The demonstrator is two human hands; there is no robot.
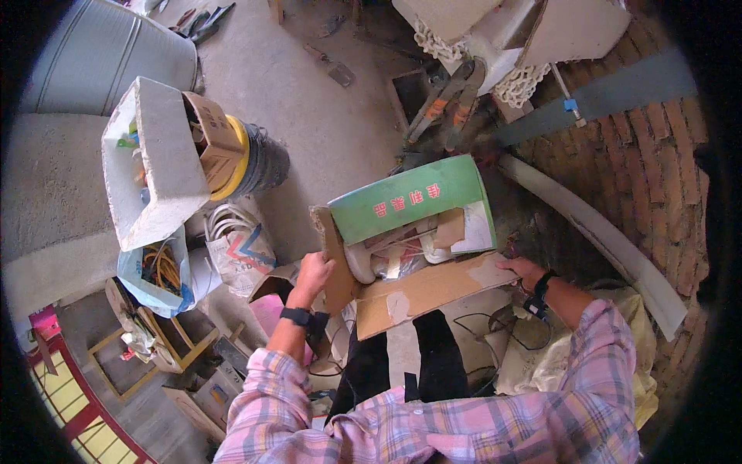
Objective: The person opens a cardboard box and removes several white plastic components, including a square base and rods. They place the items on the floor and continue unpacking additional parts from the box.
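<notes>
A cardboard box with a green printed flap [411, 200] lies open in front of me. Its left brown flap [338, 261] is gripped near the edge by my left hand [315, 272]. My right hand [520, 271] holds the right corner of the near brown flap [429, 290], which is folded out towards me. Inside the box are a white rounded item [359, 262], a clear plastic bag [397, 264], pale cords and a torn bit of cardboard [449, 228]. The box's lower contents are hidden.
At left, a white foam box [174, 162] stands by a black bucket [269, 159] with a yellow rim. Below are a blue bag of cables [153, 290] and a printed sack [240, 258]. Long-handled cutters [443, 107] stand beyond. A pale curved strip [597, 238] leans at right by the brick wall.
</notes>
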